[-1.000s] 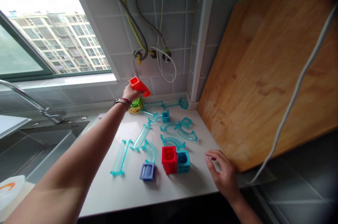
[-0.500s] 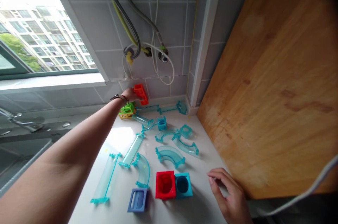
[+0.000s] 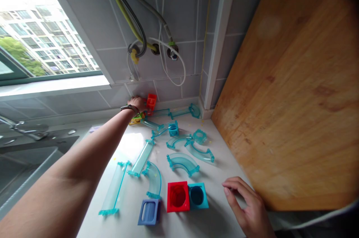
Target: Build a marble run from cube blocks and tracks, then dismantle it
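Note:
My left hand (image 3: pixel 137 104) reaches to the back of the white counter, beside an orange-red block (image 3: pixel 151 102) near the tiled wall. Its fingertips are hidden, so I cannot tell whether they grip the block. A green and yellow block (image 3: pixel 138 118) sits just below this wrist, partly covered. My right hand (image 3: pixel 246 206) rests at the counter's right side, loosely curled with nothing in it. Left of it stand a turquoise block with a round hole (image 3: pixel 197 195) and a red block (image 3: pixel 178 197), side by side. A blue-purple block (image 3: pixel 149 212) lies further left.
Several clear turquoise track pieces, such as a curved one (image 3: pixel 183 163) and a straight one (image 3: pixel 114 189), lie across the counter. A wooden board (image 3: pixel 294 99) leans at the right. The sink (image 3: pixel 30 170) is at the left, and hoses (image 3: pixel 157 14) hang above.
The orange-red block has shifted slightly and stands at a different angle; my left hand now shows more to its left. My right hand stays nearly in place. The view has moved a little.

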The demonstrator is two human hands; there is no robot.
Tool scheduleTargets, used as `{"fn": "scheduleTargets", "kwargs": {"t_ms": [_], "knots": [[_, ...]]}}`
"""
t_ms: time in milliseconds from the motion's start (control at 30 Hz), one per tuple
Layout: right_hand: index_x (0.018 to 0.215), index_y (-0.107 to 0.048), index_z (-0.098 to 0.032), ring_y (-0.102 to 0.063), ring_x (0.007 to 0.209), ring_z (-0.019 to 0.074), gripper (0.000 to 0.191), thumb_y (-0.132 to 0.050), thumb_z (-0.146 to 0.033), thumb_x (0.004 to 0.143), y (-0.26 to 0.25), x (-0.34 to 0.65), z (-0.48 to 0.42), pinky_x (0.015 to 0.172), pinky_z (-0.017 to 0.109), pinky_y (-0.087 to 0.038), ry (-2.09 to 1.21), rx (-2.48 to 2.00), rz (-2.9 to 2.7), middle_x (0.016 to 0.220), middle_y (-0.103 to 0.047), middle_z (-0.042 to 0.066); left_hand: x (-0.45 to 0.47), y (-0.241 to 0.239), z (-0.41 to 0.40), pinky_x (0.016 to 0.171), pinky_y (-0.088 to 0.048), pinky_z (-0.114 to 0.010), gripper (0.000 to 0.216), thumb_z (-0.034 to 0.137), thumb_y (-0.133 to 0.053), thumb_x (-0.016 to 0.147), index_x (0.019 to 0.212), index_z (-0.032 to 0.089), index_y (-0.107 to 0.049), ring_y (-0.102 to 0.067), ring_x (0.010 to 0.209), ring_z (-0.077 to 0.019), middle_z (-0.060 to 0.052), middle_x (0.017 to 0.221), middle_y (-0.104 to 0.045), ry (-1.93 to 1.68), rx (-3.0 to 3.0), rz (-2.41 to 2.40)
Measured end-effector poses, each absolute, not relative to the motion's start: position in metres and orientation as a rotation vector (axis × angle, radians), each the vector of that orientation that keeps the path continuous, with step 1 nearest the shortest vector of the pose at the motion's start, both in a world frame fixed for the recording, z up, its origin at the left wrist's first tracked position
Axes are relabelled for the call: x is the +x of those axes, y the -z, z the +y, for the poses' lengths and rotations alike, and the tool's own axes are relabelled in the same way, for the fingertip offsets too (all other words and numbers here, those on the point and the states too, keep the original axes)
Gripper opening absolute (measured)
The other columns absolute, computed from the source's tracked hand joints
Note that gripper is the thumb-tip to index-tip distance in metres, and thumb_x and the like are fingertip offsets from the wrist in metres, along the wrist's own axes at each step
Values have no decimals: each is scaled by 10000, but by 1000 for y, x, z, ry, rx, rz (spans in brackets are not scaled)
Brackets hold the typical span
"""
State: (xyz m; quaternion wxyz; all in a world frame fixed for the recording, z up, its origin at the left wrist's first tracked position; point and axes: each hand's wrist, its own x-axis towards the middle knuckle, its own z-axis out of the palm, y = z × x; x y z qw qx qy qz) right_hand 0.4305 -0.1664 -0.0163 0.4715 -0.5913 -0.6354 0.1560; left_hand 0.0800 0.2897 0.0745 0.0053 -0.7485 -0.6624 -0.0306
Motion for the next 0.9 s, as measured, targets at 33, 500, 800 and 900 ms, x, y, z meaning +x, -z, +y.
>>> {"fn": "scheduleTargets", "kwargs": {"t_ms": [33,500,800,900], "knots": [[1005,-702,-224,-730,882,249,135,-576,-271,992,16,430,-166,764,329,-611,-385,-1448,-1555,951,-722,91,79,-74,290,1039,-463,-538,863,674,-862,488,1237,257,-760,-540,1294,-488,-199,1367,-652,75,-2324,-2084],[1007,-680,-231,-704,894,224,118,-565,-255,1008,22,431,-169,784,313,-580,-475,-1432,-1555,955,-700,74,60,-108,291,992,-527,-345,930,409,-844,658,1506,224,-509,-672,1197,-309,-117,1332,-708,144,-2493,-1931],[1025,-687,-226,-708,897,219,133,-567,-282,1017,20,433,-166,793,305,-572,-536,-1451,-1554,956,-708,61,79,-135,265,1063,-492,-435,896,394,-846,652,1487,235,-560,-617,1284,-394,-146,1390,-669,175,-2411,-1988],[1037,-685,-215,-702,900,222,147,-566,-299,1023,17,432,-165,795,311,-569,-574,-1462,-1553,964,-709,69,91,-155,237,1061,-493,-463,738,464,-800,724,1397,203,-643,-630,1258,-409,-149,1323,-707,210,-2379,-2055]]}}
